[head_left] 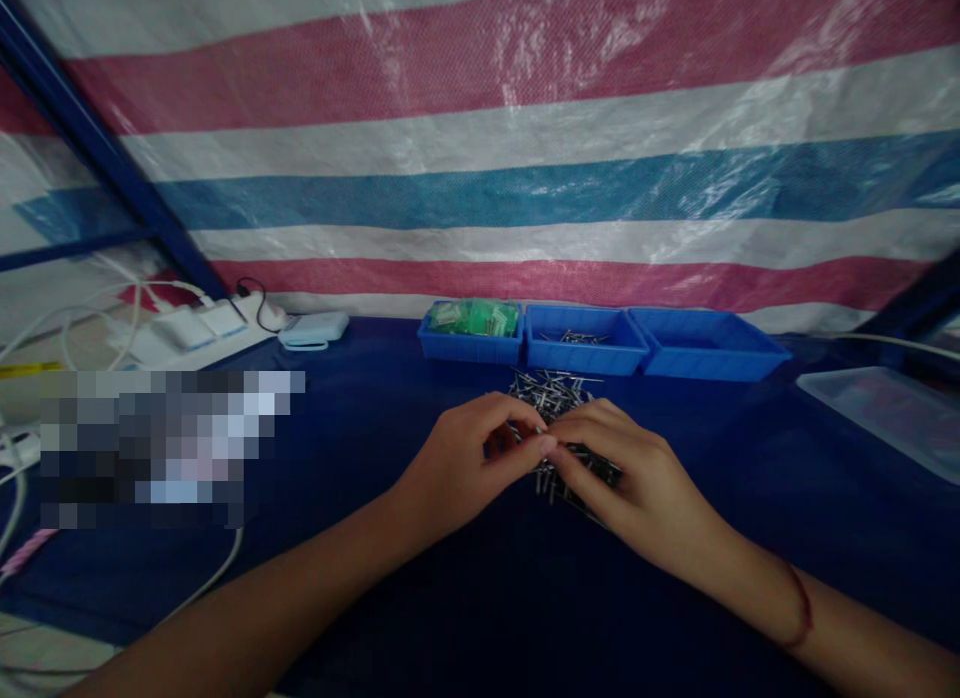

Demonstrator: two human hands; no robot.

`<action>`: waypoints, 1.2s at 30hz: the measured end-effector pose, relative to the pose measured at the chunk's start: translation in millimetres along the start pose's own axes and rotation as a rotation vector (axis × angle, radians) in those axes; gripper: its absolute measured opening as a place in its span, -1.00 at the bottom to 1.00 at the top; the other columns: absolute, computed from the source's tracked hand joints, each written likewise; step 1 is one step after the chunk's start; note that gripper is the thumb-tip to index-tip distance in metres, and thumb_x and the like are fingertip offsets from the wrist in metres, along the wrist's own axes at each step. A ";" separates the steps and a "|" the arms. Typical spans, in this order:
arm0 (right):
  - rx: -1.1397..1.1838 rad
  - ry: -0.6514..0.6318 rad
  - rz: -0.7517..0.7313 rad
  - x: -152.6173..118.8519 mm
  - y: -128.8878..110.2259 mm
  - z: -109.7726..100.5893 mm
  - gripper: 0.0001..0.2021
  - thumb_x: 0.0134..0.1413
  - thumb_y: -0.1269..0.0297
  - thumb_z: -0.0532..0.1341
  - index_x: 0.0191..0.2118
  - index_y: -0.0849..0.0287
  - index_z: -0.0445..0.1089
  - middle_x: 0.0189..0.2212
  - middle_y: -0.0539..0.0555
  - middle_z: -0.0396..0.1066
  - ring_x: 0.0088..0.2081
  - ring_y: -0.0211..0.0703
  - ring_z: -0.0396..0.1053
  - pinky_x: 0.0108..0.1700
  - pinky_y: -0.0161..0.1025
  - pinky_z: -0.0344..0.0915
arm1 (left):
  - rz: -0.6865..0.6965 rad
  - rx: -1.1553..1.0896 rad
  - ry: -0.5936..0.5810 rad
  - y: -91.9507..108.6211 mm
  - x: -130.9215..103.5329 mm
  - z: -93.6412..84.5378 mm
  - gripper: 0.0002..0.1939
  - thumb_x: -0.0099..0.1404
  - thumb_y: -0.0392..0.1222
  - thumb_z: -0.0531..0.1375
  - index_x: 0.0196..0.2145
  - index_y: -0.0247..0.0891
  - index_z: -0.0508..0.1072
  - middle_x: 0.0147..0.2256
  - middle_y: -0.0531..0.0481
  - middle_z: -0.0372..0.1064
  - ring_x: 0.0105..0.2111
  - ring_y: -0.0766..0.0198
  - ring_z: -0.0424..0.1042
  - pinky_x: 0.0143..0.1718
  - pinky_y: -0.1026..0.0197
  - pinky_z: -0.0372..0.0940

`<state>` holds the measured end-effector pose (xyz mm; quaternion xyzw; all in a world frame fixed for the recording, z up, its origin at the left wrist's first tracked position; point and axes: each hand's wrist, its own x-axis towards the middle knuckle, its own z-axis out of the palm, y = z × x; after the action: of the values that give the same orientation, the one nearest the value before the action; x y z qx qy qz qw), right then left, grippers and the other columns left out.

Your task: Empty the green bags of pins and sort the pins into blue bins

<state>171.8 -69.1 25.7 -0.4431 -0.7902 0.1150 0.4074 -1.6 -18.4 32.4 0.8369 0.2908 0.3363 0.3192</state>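
Slender, shiny metal pins (551,393) lie heaped on the smooth blue worktop (465,598), beneath the person's left hand (469,458) and right hand (634,468), fingertips pinched narrowly together. Behind, one ribbed blue plastic bin (585,356) holds similar pins.

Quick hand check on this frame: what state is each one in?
Left hand: closed in a pinch over the metal pins; anything held is too small to tell.
Right hand: fingertips closed beside the left's; hold cannot be told.
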 end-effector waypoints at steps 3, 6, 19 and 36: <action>0.022 -0.017 0.028 0.7 -1.4 0.0 -0.88 0.16 0.39 0.11 -0.28 0.15 0.40 -0.36 0.03 0.41 -0.27 -0.21 0.31 -0.21 -0.21 0.24 | 0.004 -0.010 0.005 1.5 0.5 -0.6 -0.91 0.25 -0.21 0.17 -0.32 -0.28 0.43 -0.41 0.07 0.39 -0.44 0.40 0.36 -0.41 0.36 0.24; 0.040 -0.044 0.043 1.4 -2.6 -0.3 -0.86 0.17 0.38 0.09 -0.27 0.14 0.40 -0.37 0.02 0.41 -0.28 -0.22 0.30 -0.20 -0.20 0.23 | 0.025 -0.011 0.019 3.0 0.1 -1.2 -0.92 0.24 -0.24 0.18 -0.31 -0.28 0.43 -0.39 0.06 0.40 -0.44 0.41 0.36 -0.41 0.36 0.24; 0.028 0.194 0.148 -0.8 5.4 2.1 -0.96 0.04 0.35 0.22 -0.33 0.12 0.39 -0.44 -0.03 0.40 -0.38 -0.25 0.36 -0.33 -0.27 0.30 | -0.001 0.020 0.087 -1.3 -0.9 2.3 -0.92 0.25 -0.25 0.16 -0.28 -0.24 0.44 -0.35 0.06 0.42 -0.42 0.38 0.39 -0.40 0.34 0.28; -0.121 0.125 -0.075 -0.4 -1.8 -6.4 -0.97 0.09 0.40 0.17 -0.31 0.18 0.35 -0.39 0.02 0.42 -0.31 -0.21 0.35 -0.26 -0.20 0.24 | 0.015 0.063 -0.033 -5.4 0.7 5.4 -0.85 0.32 -0.24 0.06 -0.26 -0.25 0.42 -0.34 0.03 0.38 -0.35 0.33 0.37 -0.27 0.26 0.27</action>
<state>175.6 -71.7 30.5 -0.4434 -0.7848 0.0236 0.4323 1.4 -16.4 25.7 0.8541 0.2897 0.3155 0.2950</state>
